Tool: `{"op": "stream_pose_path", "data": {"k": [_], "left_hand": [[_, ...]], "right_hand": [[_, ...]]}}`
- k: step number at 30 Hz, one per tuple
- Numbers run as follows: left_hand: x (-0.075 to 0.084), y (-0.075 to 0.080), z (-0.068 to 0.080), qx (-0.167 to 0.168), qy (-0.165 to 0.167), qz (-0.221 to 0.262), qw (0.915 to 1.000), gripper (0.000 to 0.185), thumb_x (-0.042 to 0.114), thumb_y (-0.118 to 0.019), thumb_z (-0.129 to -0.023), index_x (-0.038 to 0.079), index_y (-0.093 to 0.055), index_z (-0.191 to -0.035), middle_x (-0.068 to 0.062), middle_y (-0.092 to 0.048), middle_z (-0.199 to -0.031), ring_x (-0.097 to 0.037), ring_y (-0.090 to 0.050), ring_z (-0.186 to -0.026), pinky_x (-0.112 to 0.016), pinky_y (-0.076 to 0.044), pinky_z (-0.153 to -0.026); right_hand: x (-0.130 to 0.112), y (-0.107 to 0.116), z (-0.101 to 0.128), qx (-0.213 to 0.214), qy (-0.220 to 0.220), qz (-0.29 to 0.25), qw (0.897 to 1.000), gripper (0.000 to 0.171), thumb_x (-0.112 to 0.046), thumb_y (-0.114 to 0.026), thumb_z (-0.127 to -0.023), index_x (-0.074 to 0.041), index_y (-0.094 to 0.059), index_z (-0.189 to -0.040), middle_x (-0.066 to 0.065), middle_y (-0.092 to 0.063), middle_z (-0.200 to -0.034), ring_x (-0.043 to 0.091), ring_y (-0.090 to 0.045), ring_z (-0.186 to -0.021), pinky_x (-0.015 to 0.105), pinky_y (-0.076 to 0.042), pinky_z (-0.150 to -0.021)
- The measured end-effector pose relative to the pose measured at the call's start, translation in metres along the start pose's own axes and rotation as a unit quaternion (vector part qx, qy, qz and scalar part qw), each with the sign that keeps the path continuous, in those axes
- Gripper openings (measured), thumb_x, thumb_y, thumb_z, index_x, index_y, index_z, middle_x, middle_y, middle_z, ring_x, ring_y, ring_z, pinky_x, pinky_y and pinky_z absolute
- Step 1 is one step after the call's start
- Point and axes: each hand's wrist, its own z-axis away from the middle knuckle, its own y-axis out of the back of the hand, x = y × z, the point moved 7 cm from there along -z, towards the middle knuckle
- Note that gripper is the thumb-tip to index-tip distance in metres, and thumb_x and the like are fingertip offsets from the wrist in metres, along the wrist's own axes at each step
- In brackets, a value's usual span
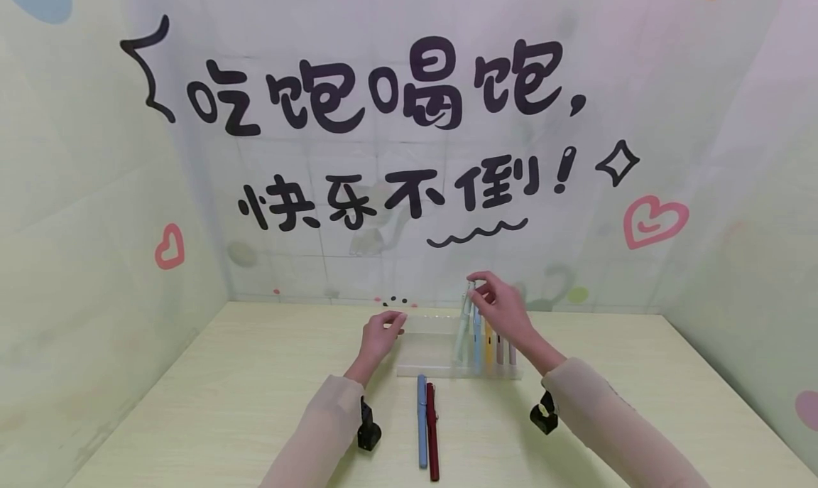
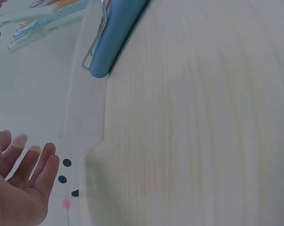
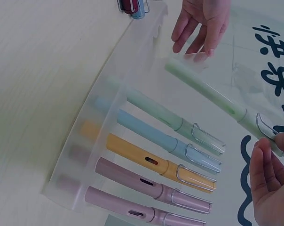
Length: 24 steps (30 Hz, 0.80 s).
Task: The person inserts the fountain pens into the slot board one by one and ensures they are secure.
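Note:
A clear frosted pen rack stands near the back of the table. My left hand pinches its left edge, with some fingertips behind the see-through panel. With the fingertips of my right hand I hold a pale green pen by its clip end. The pen slants over the rack, its other end towards the left hand. Beside it in the rack lean another pale green pen, a light blue pen, a yellow pen and two mauve pens.
In front of the rack, a blue pen and a dark red pen lie side by side on the pale wooden table. A printed backdrop with black lettering rises behind the table. Each wrist wears a black camera mount.

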Motion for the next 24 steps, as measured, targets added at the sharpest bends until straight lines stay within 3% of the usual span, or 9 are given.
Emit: {"op": "stream_pose_path", "data": {"k": [5,17,24], "left_hand": [[0.0,0.0,0.0,0.001,-0.002,0.001,1.0,0.027,0.02,-0.054,-0.089,-0.003,-0.061,-0.103,-0.015,-0.06,-0.093,-0.026,-0.063,-0.078,-0.03,-0.05,-0.067],[0.002,0.0,0.001,-0.002,-0.003,-0.001,1.0,0.028,0.02,-0.053,-0.089,-0.003,-0.061,-0.103,-0.015,-0.06,-0.094,-0.026,-0.062,-0.079,-0.032,-0.05,-0.069],[0.002,0.0,0.002,-0.001,0.002,0.0,1.0,0.027,0.019,-0.053,-0.089,-0.003,-0.061,-0.103,-0.014,-0.06,-0.094,-0.026,-0.062,-0.079,-0.032,-0.05,-0.069]], "right_hand": [[0.002,-0.003,0.001,0.013,0.014,0.02,1.0,0.023,-0.006,-0.057,-0.085,-0.009,-0.056,-0.107,0.006,-0.062,-0.076,0.014,-0.052,-0.057,0.027,-0.044,-0.045],[-0.002,-0.011,0.008,0.028,0.062,0.057,0.996,0.02,-0.003,-0.058,-0.084,-0.008,-0.057,-0.103,0.005,-0.063,-0.074,0.01,-0.049,-0.05,0.024,-0.041,-0.04],[0.0,-0.015,0.01,0.03,0.076,0.077,0.994,0.019,-0.004,-0.059,-0.084,-0.007,-0.058,-0.102,0.002,-0.063,-0.073,0.006,-0.048,-0.049,0.027,-0.039,-0.052]]}}
